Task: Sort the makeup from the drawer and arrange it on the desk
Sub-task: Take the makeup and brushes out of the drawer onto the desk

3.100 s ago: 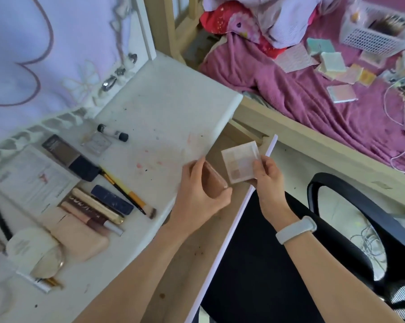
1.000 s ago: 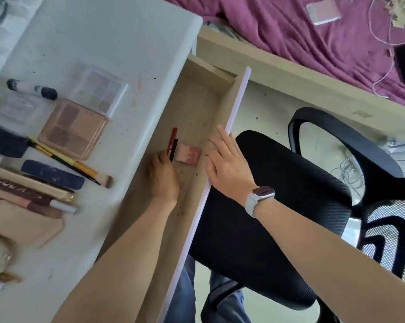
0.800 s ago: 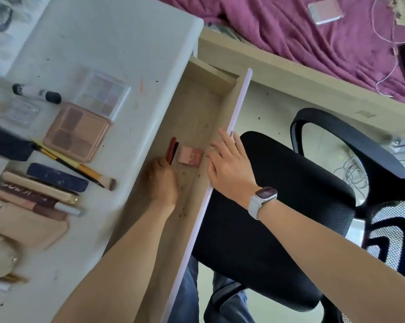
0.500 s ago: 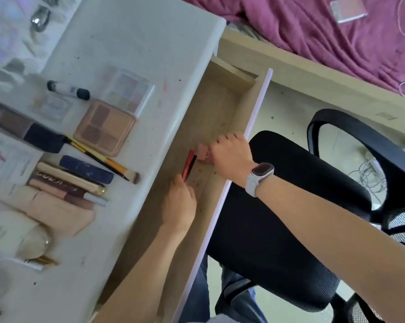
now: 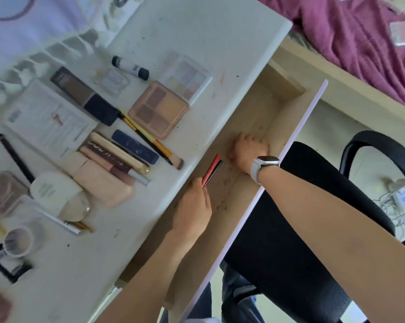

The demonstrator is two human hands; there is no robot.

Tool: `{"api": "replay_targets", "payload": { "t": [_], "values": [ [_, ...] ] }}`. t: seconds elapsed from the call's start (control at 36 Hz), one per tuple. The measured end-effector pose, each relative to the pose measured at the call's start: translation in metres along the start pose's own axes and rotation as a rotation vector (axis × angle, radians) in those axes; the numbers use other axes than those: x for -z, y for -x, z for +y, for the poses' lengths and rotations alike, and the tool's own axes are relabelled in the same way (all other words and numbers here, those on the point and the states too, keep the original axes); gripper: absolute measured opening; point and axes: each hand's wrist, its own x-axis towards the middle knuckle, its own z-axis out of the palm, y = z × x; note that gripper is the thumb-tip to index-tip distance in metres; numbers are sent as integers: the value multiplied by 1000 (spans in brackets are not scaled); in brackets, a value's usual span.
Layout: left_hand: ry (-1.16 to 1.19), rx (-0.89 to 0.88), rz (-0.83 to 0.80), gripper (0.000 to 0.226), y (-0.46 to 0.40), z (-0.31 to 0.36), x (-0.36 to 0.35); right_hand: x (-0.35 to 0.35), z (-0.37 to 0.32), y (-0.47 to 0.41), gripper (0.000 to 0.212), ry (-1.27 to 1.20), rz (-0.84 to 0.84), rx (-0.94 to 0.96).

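Nearest you, your left hand [image 5: 193,207] is over the open drawer [image 5: 250,127], pinching two slim sticks side by side, a red pencil [image 5: 210,170] and a black pencil [image 5: 216,171], their free ends pointing up and away from you. Just beyond, your right hand [image 5: 249,152] is down inside the drawer with the knuckles up and the fingers curled under; what it closes on is hidden beneath it (I cannot tell whether it holds anything), and a white smartwatch [image 5: 264,166] sits on that wrist.

On the white desk [image 5: 208,31] to the left of the drawer, the sorted makeup lies in loose rows: a peach pouch [image 5: 103,185] and a round compact [image 5: 54,192] closest, then a gold tube [image 5: 120,152], a navy case [image 5: 135,146] and a yellow-handled brush [image 5: 150,141] lying at a slant. Farther on sit the tan eyeshadow palette [image 5: 158,109] and, touching its far corner, the pale clear-lidded palette [image 5: 187,78], with a white tube with black cap [image 5: 130,67] beside them.

To the right, a black mesh chair [image 5: 301,229] stands against the drawer front, and a purple blanket [image 5: 364,36] lies beyond.
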Motion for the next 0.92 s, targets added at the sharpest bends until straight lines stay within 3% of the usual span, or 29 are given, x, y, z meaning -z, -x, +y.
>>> {"api": "replay_targets", "payload": {
  "t": [0.14,0.31,0.5,0.58,0.69,0.92],
  "values": [
    [24,-97,-29,16,6,5,12,24,6,21,22,-162,-23,109],
    [328,-143,-128,8,4,27,47,75,22,50,19,-481,-213,300],
    [1004,169,-44,17,-33,61,116,139,51,47,20,-810,-375,304],
    [1163,300,40,19,-59,73,140,160,47,39,27,-1049,-237,234],
    [1218,428,45,6,-89,85,165,186,22,14,27,-1156,65,137],
    [1470,621,93,17,-146,87,196,226,-31,-42,37,-1186,170,115]
  ]
}}
